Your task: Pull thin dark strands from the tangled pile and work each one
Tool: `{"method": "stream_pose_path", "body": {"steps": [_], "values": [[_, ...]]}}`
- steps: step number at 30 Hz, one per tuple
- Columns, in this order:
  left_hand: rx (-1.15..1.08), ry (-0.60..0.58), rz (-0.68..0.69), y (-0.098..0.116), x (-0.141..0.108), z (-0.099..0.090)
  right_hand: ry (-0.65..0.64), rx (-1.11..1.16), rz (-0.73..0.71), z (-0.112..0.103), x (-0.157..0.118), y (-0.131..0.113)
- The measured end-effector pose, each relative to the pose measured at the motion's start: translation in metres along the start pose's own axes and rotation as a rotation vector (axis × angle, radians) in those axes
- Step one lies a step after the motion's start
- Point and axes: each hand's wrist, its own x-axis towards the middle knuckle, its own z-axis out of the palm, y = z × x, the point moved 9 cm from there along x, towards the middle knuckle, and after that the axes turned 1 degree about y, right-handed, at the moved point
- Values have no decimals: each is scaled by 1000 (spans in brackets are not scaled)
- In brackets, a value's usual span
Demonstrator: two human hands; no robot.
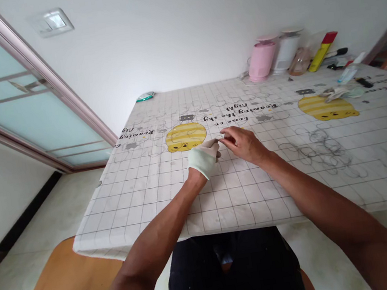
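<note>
My left hand (204,158) wears a whitish work glove with a pale green cuff. Its fingers are closed in a pinch above the tablecloth. Just beside it, my bare right hand (241,143) pinches too, thumb and forefinger meeting close to the gloved fingertips. Whatever lies between the fingers is too small to make out. To the right of my hands, a loose cluster of thin dark loops (325,147) lies on the checked tablecloth (142,191). More thin loops (170,111) are spread across the cloth beyond my hands.
At the back right stand a pink cylinder-shaped device (261,60), a similar white one (286,51) and a yellow container with a red top (323,50). Nearer are a clear bottle (351,69) and a crumpled glove (338,93). A green-edged packet (145,96) lies at the back left.
</note>
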Motion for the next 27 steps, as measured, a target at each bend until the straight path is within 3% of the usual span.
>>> {"method": "stream_pose_path", "body": {"steps": [6,16,21,27], "values": [[-84,68,23,8,0,-13,15,47,2,-5,-4,-6],[-99,60,4,8,-6,-9,119,104,4,-19,1,-12],[-106,25,1,7,-7,-4,58,240,128,-24,5,-3],[-138,57,15,10,-4,-7,-39,437,294,-14,2,9]]}}
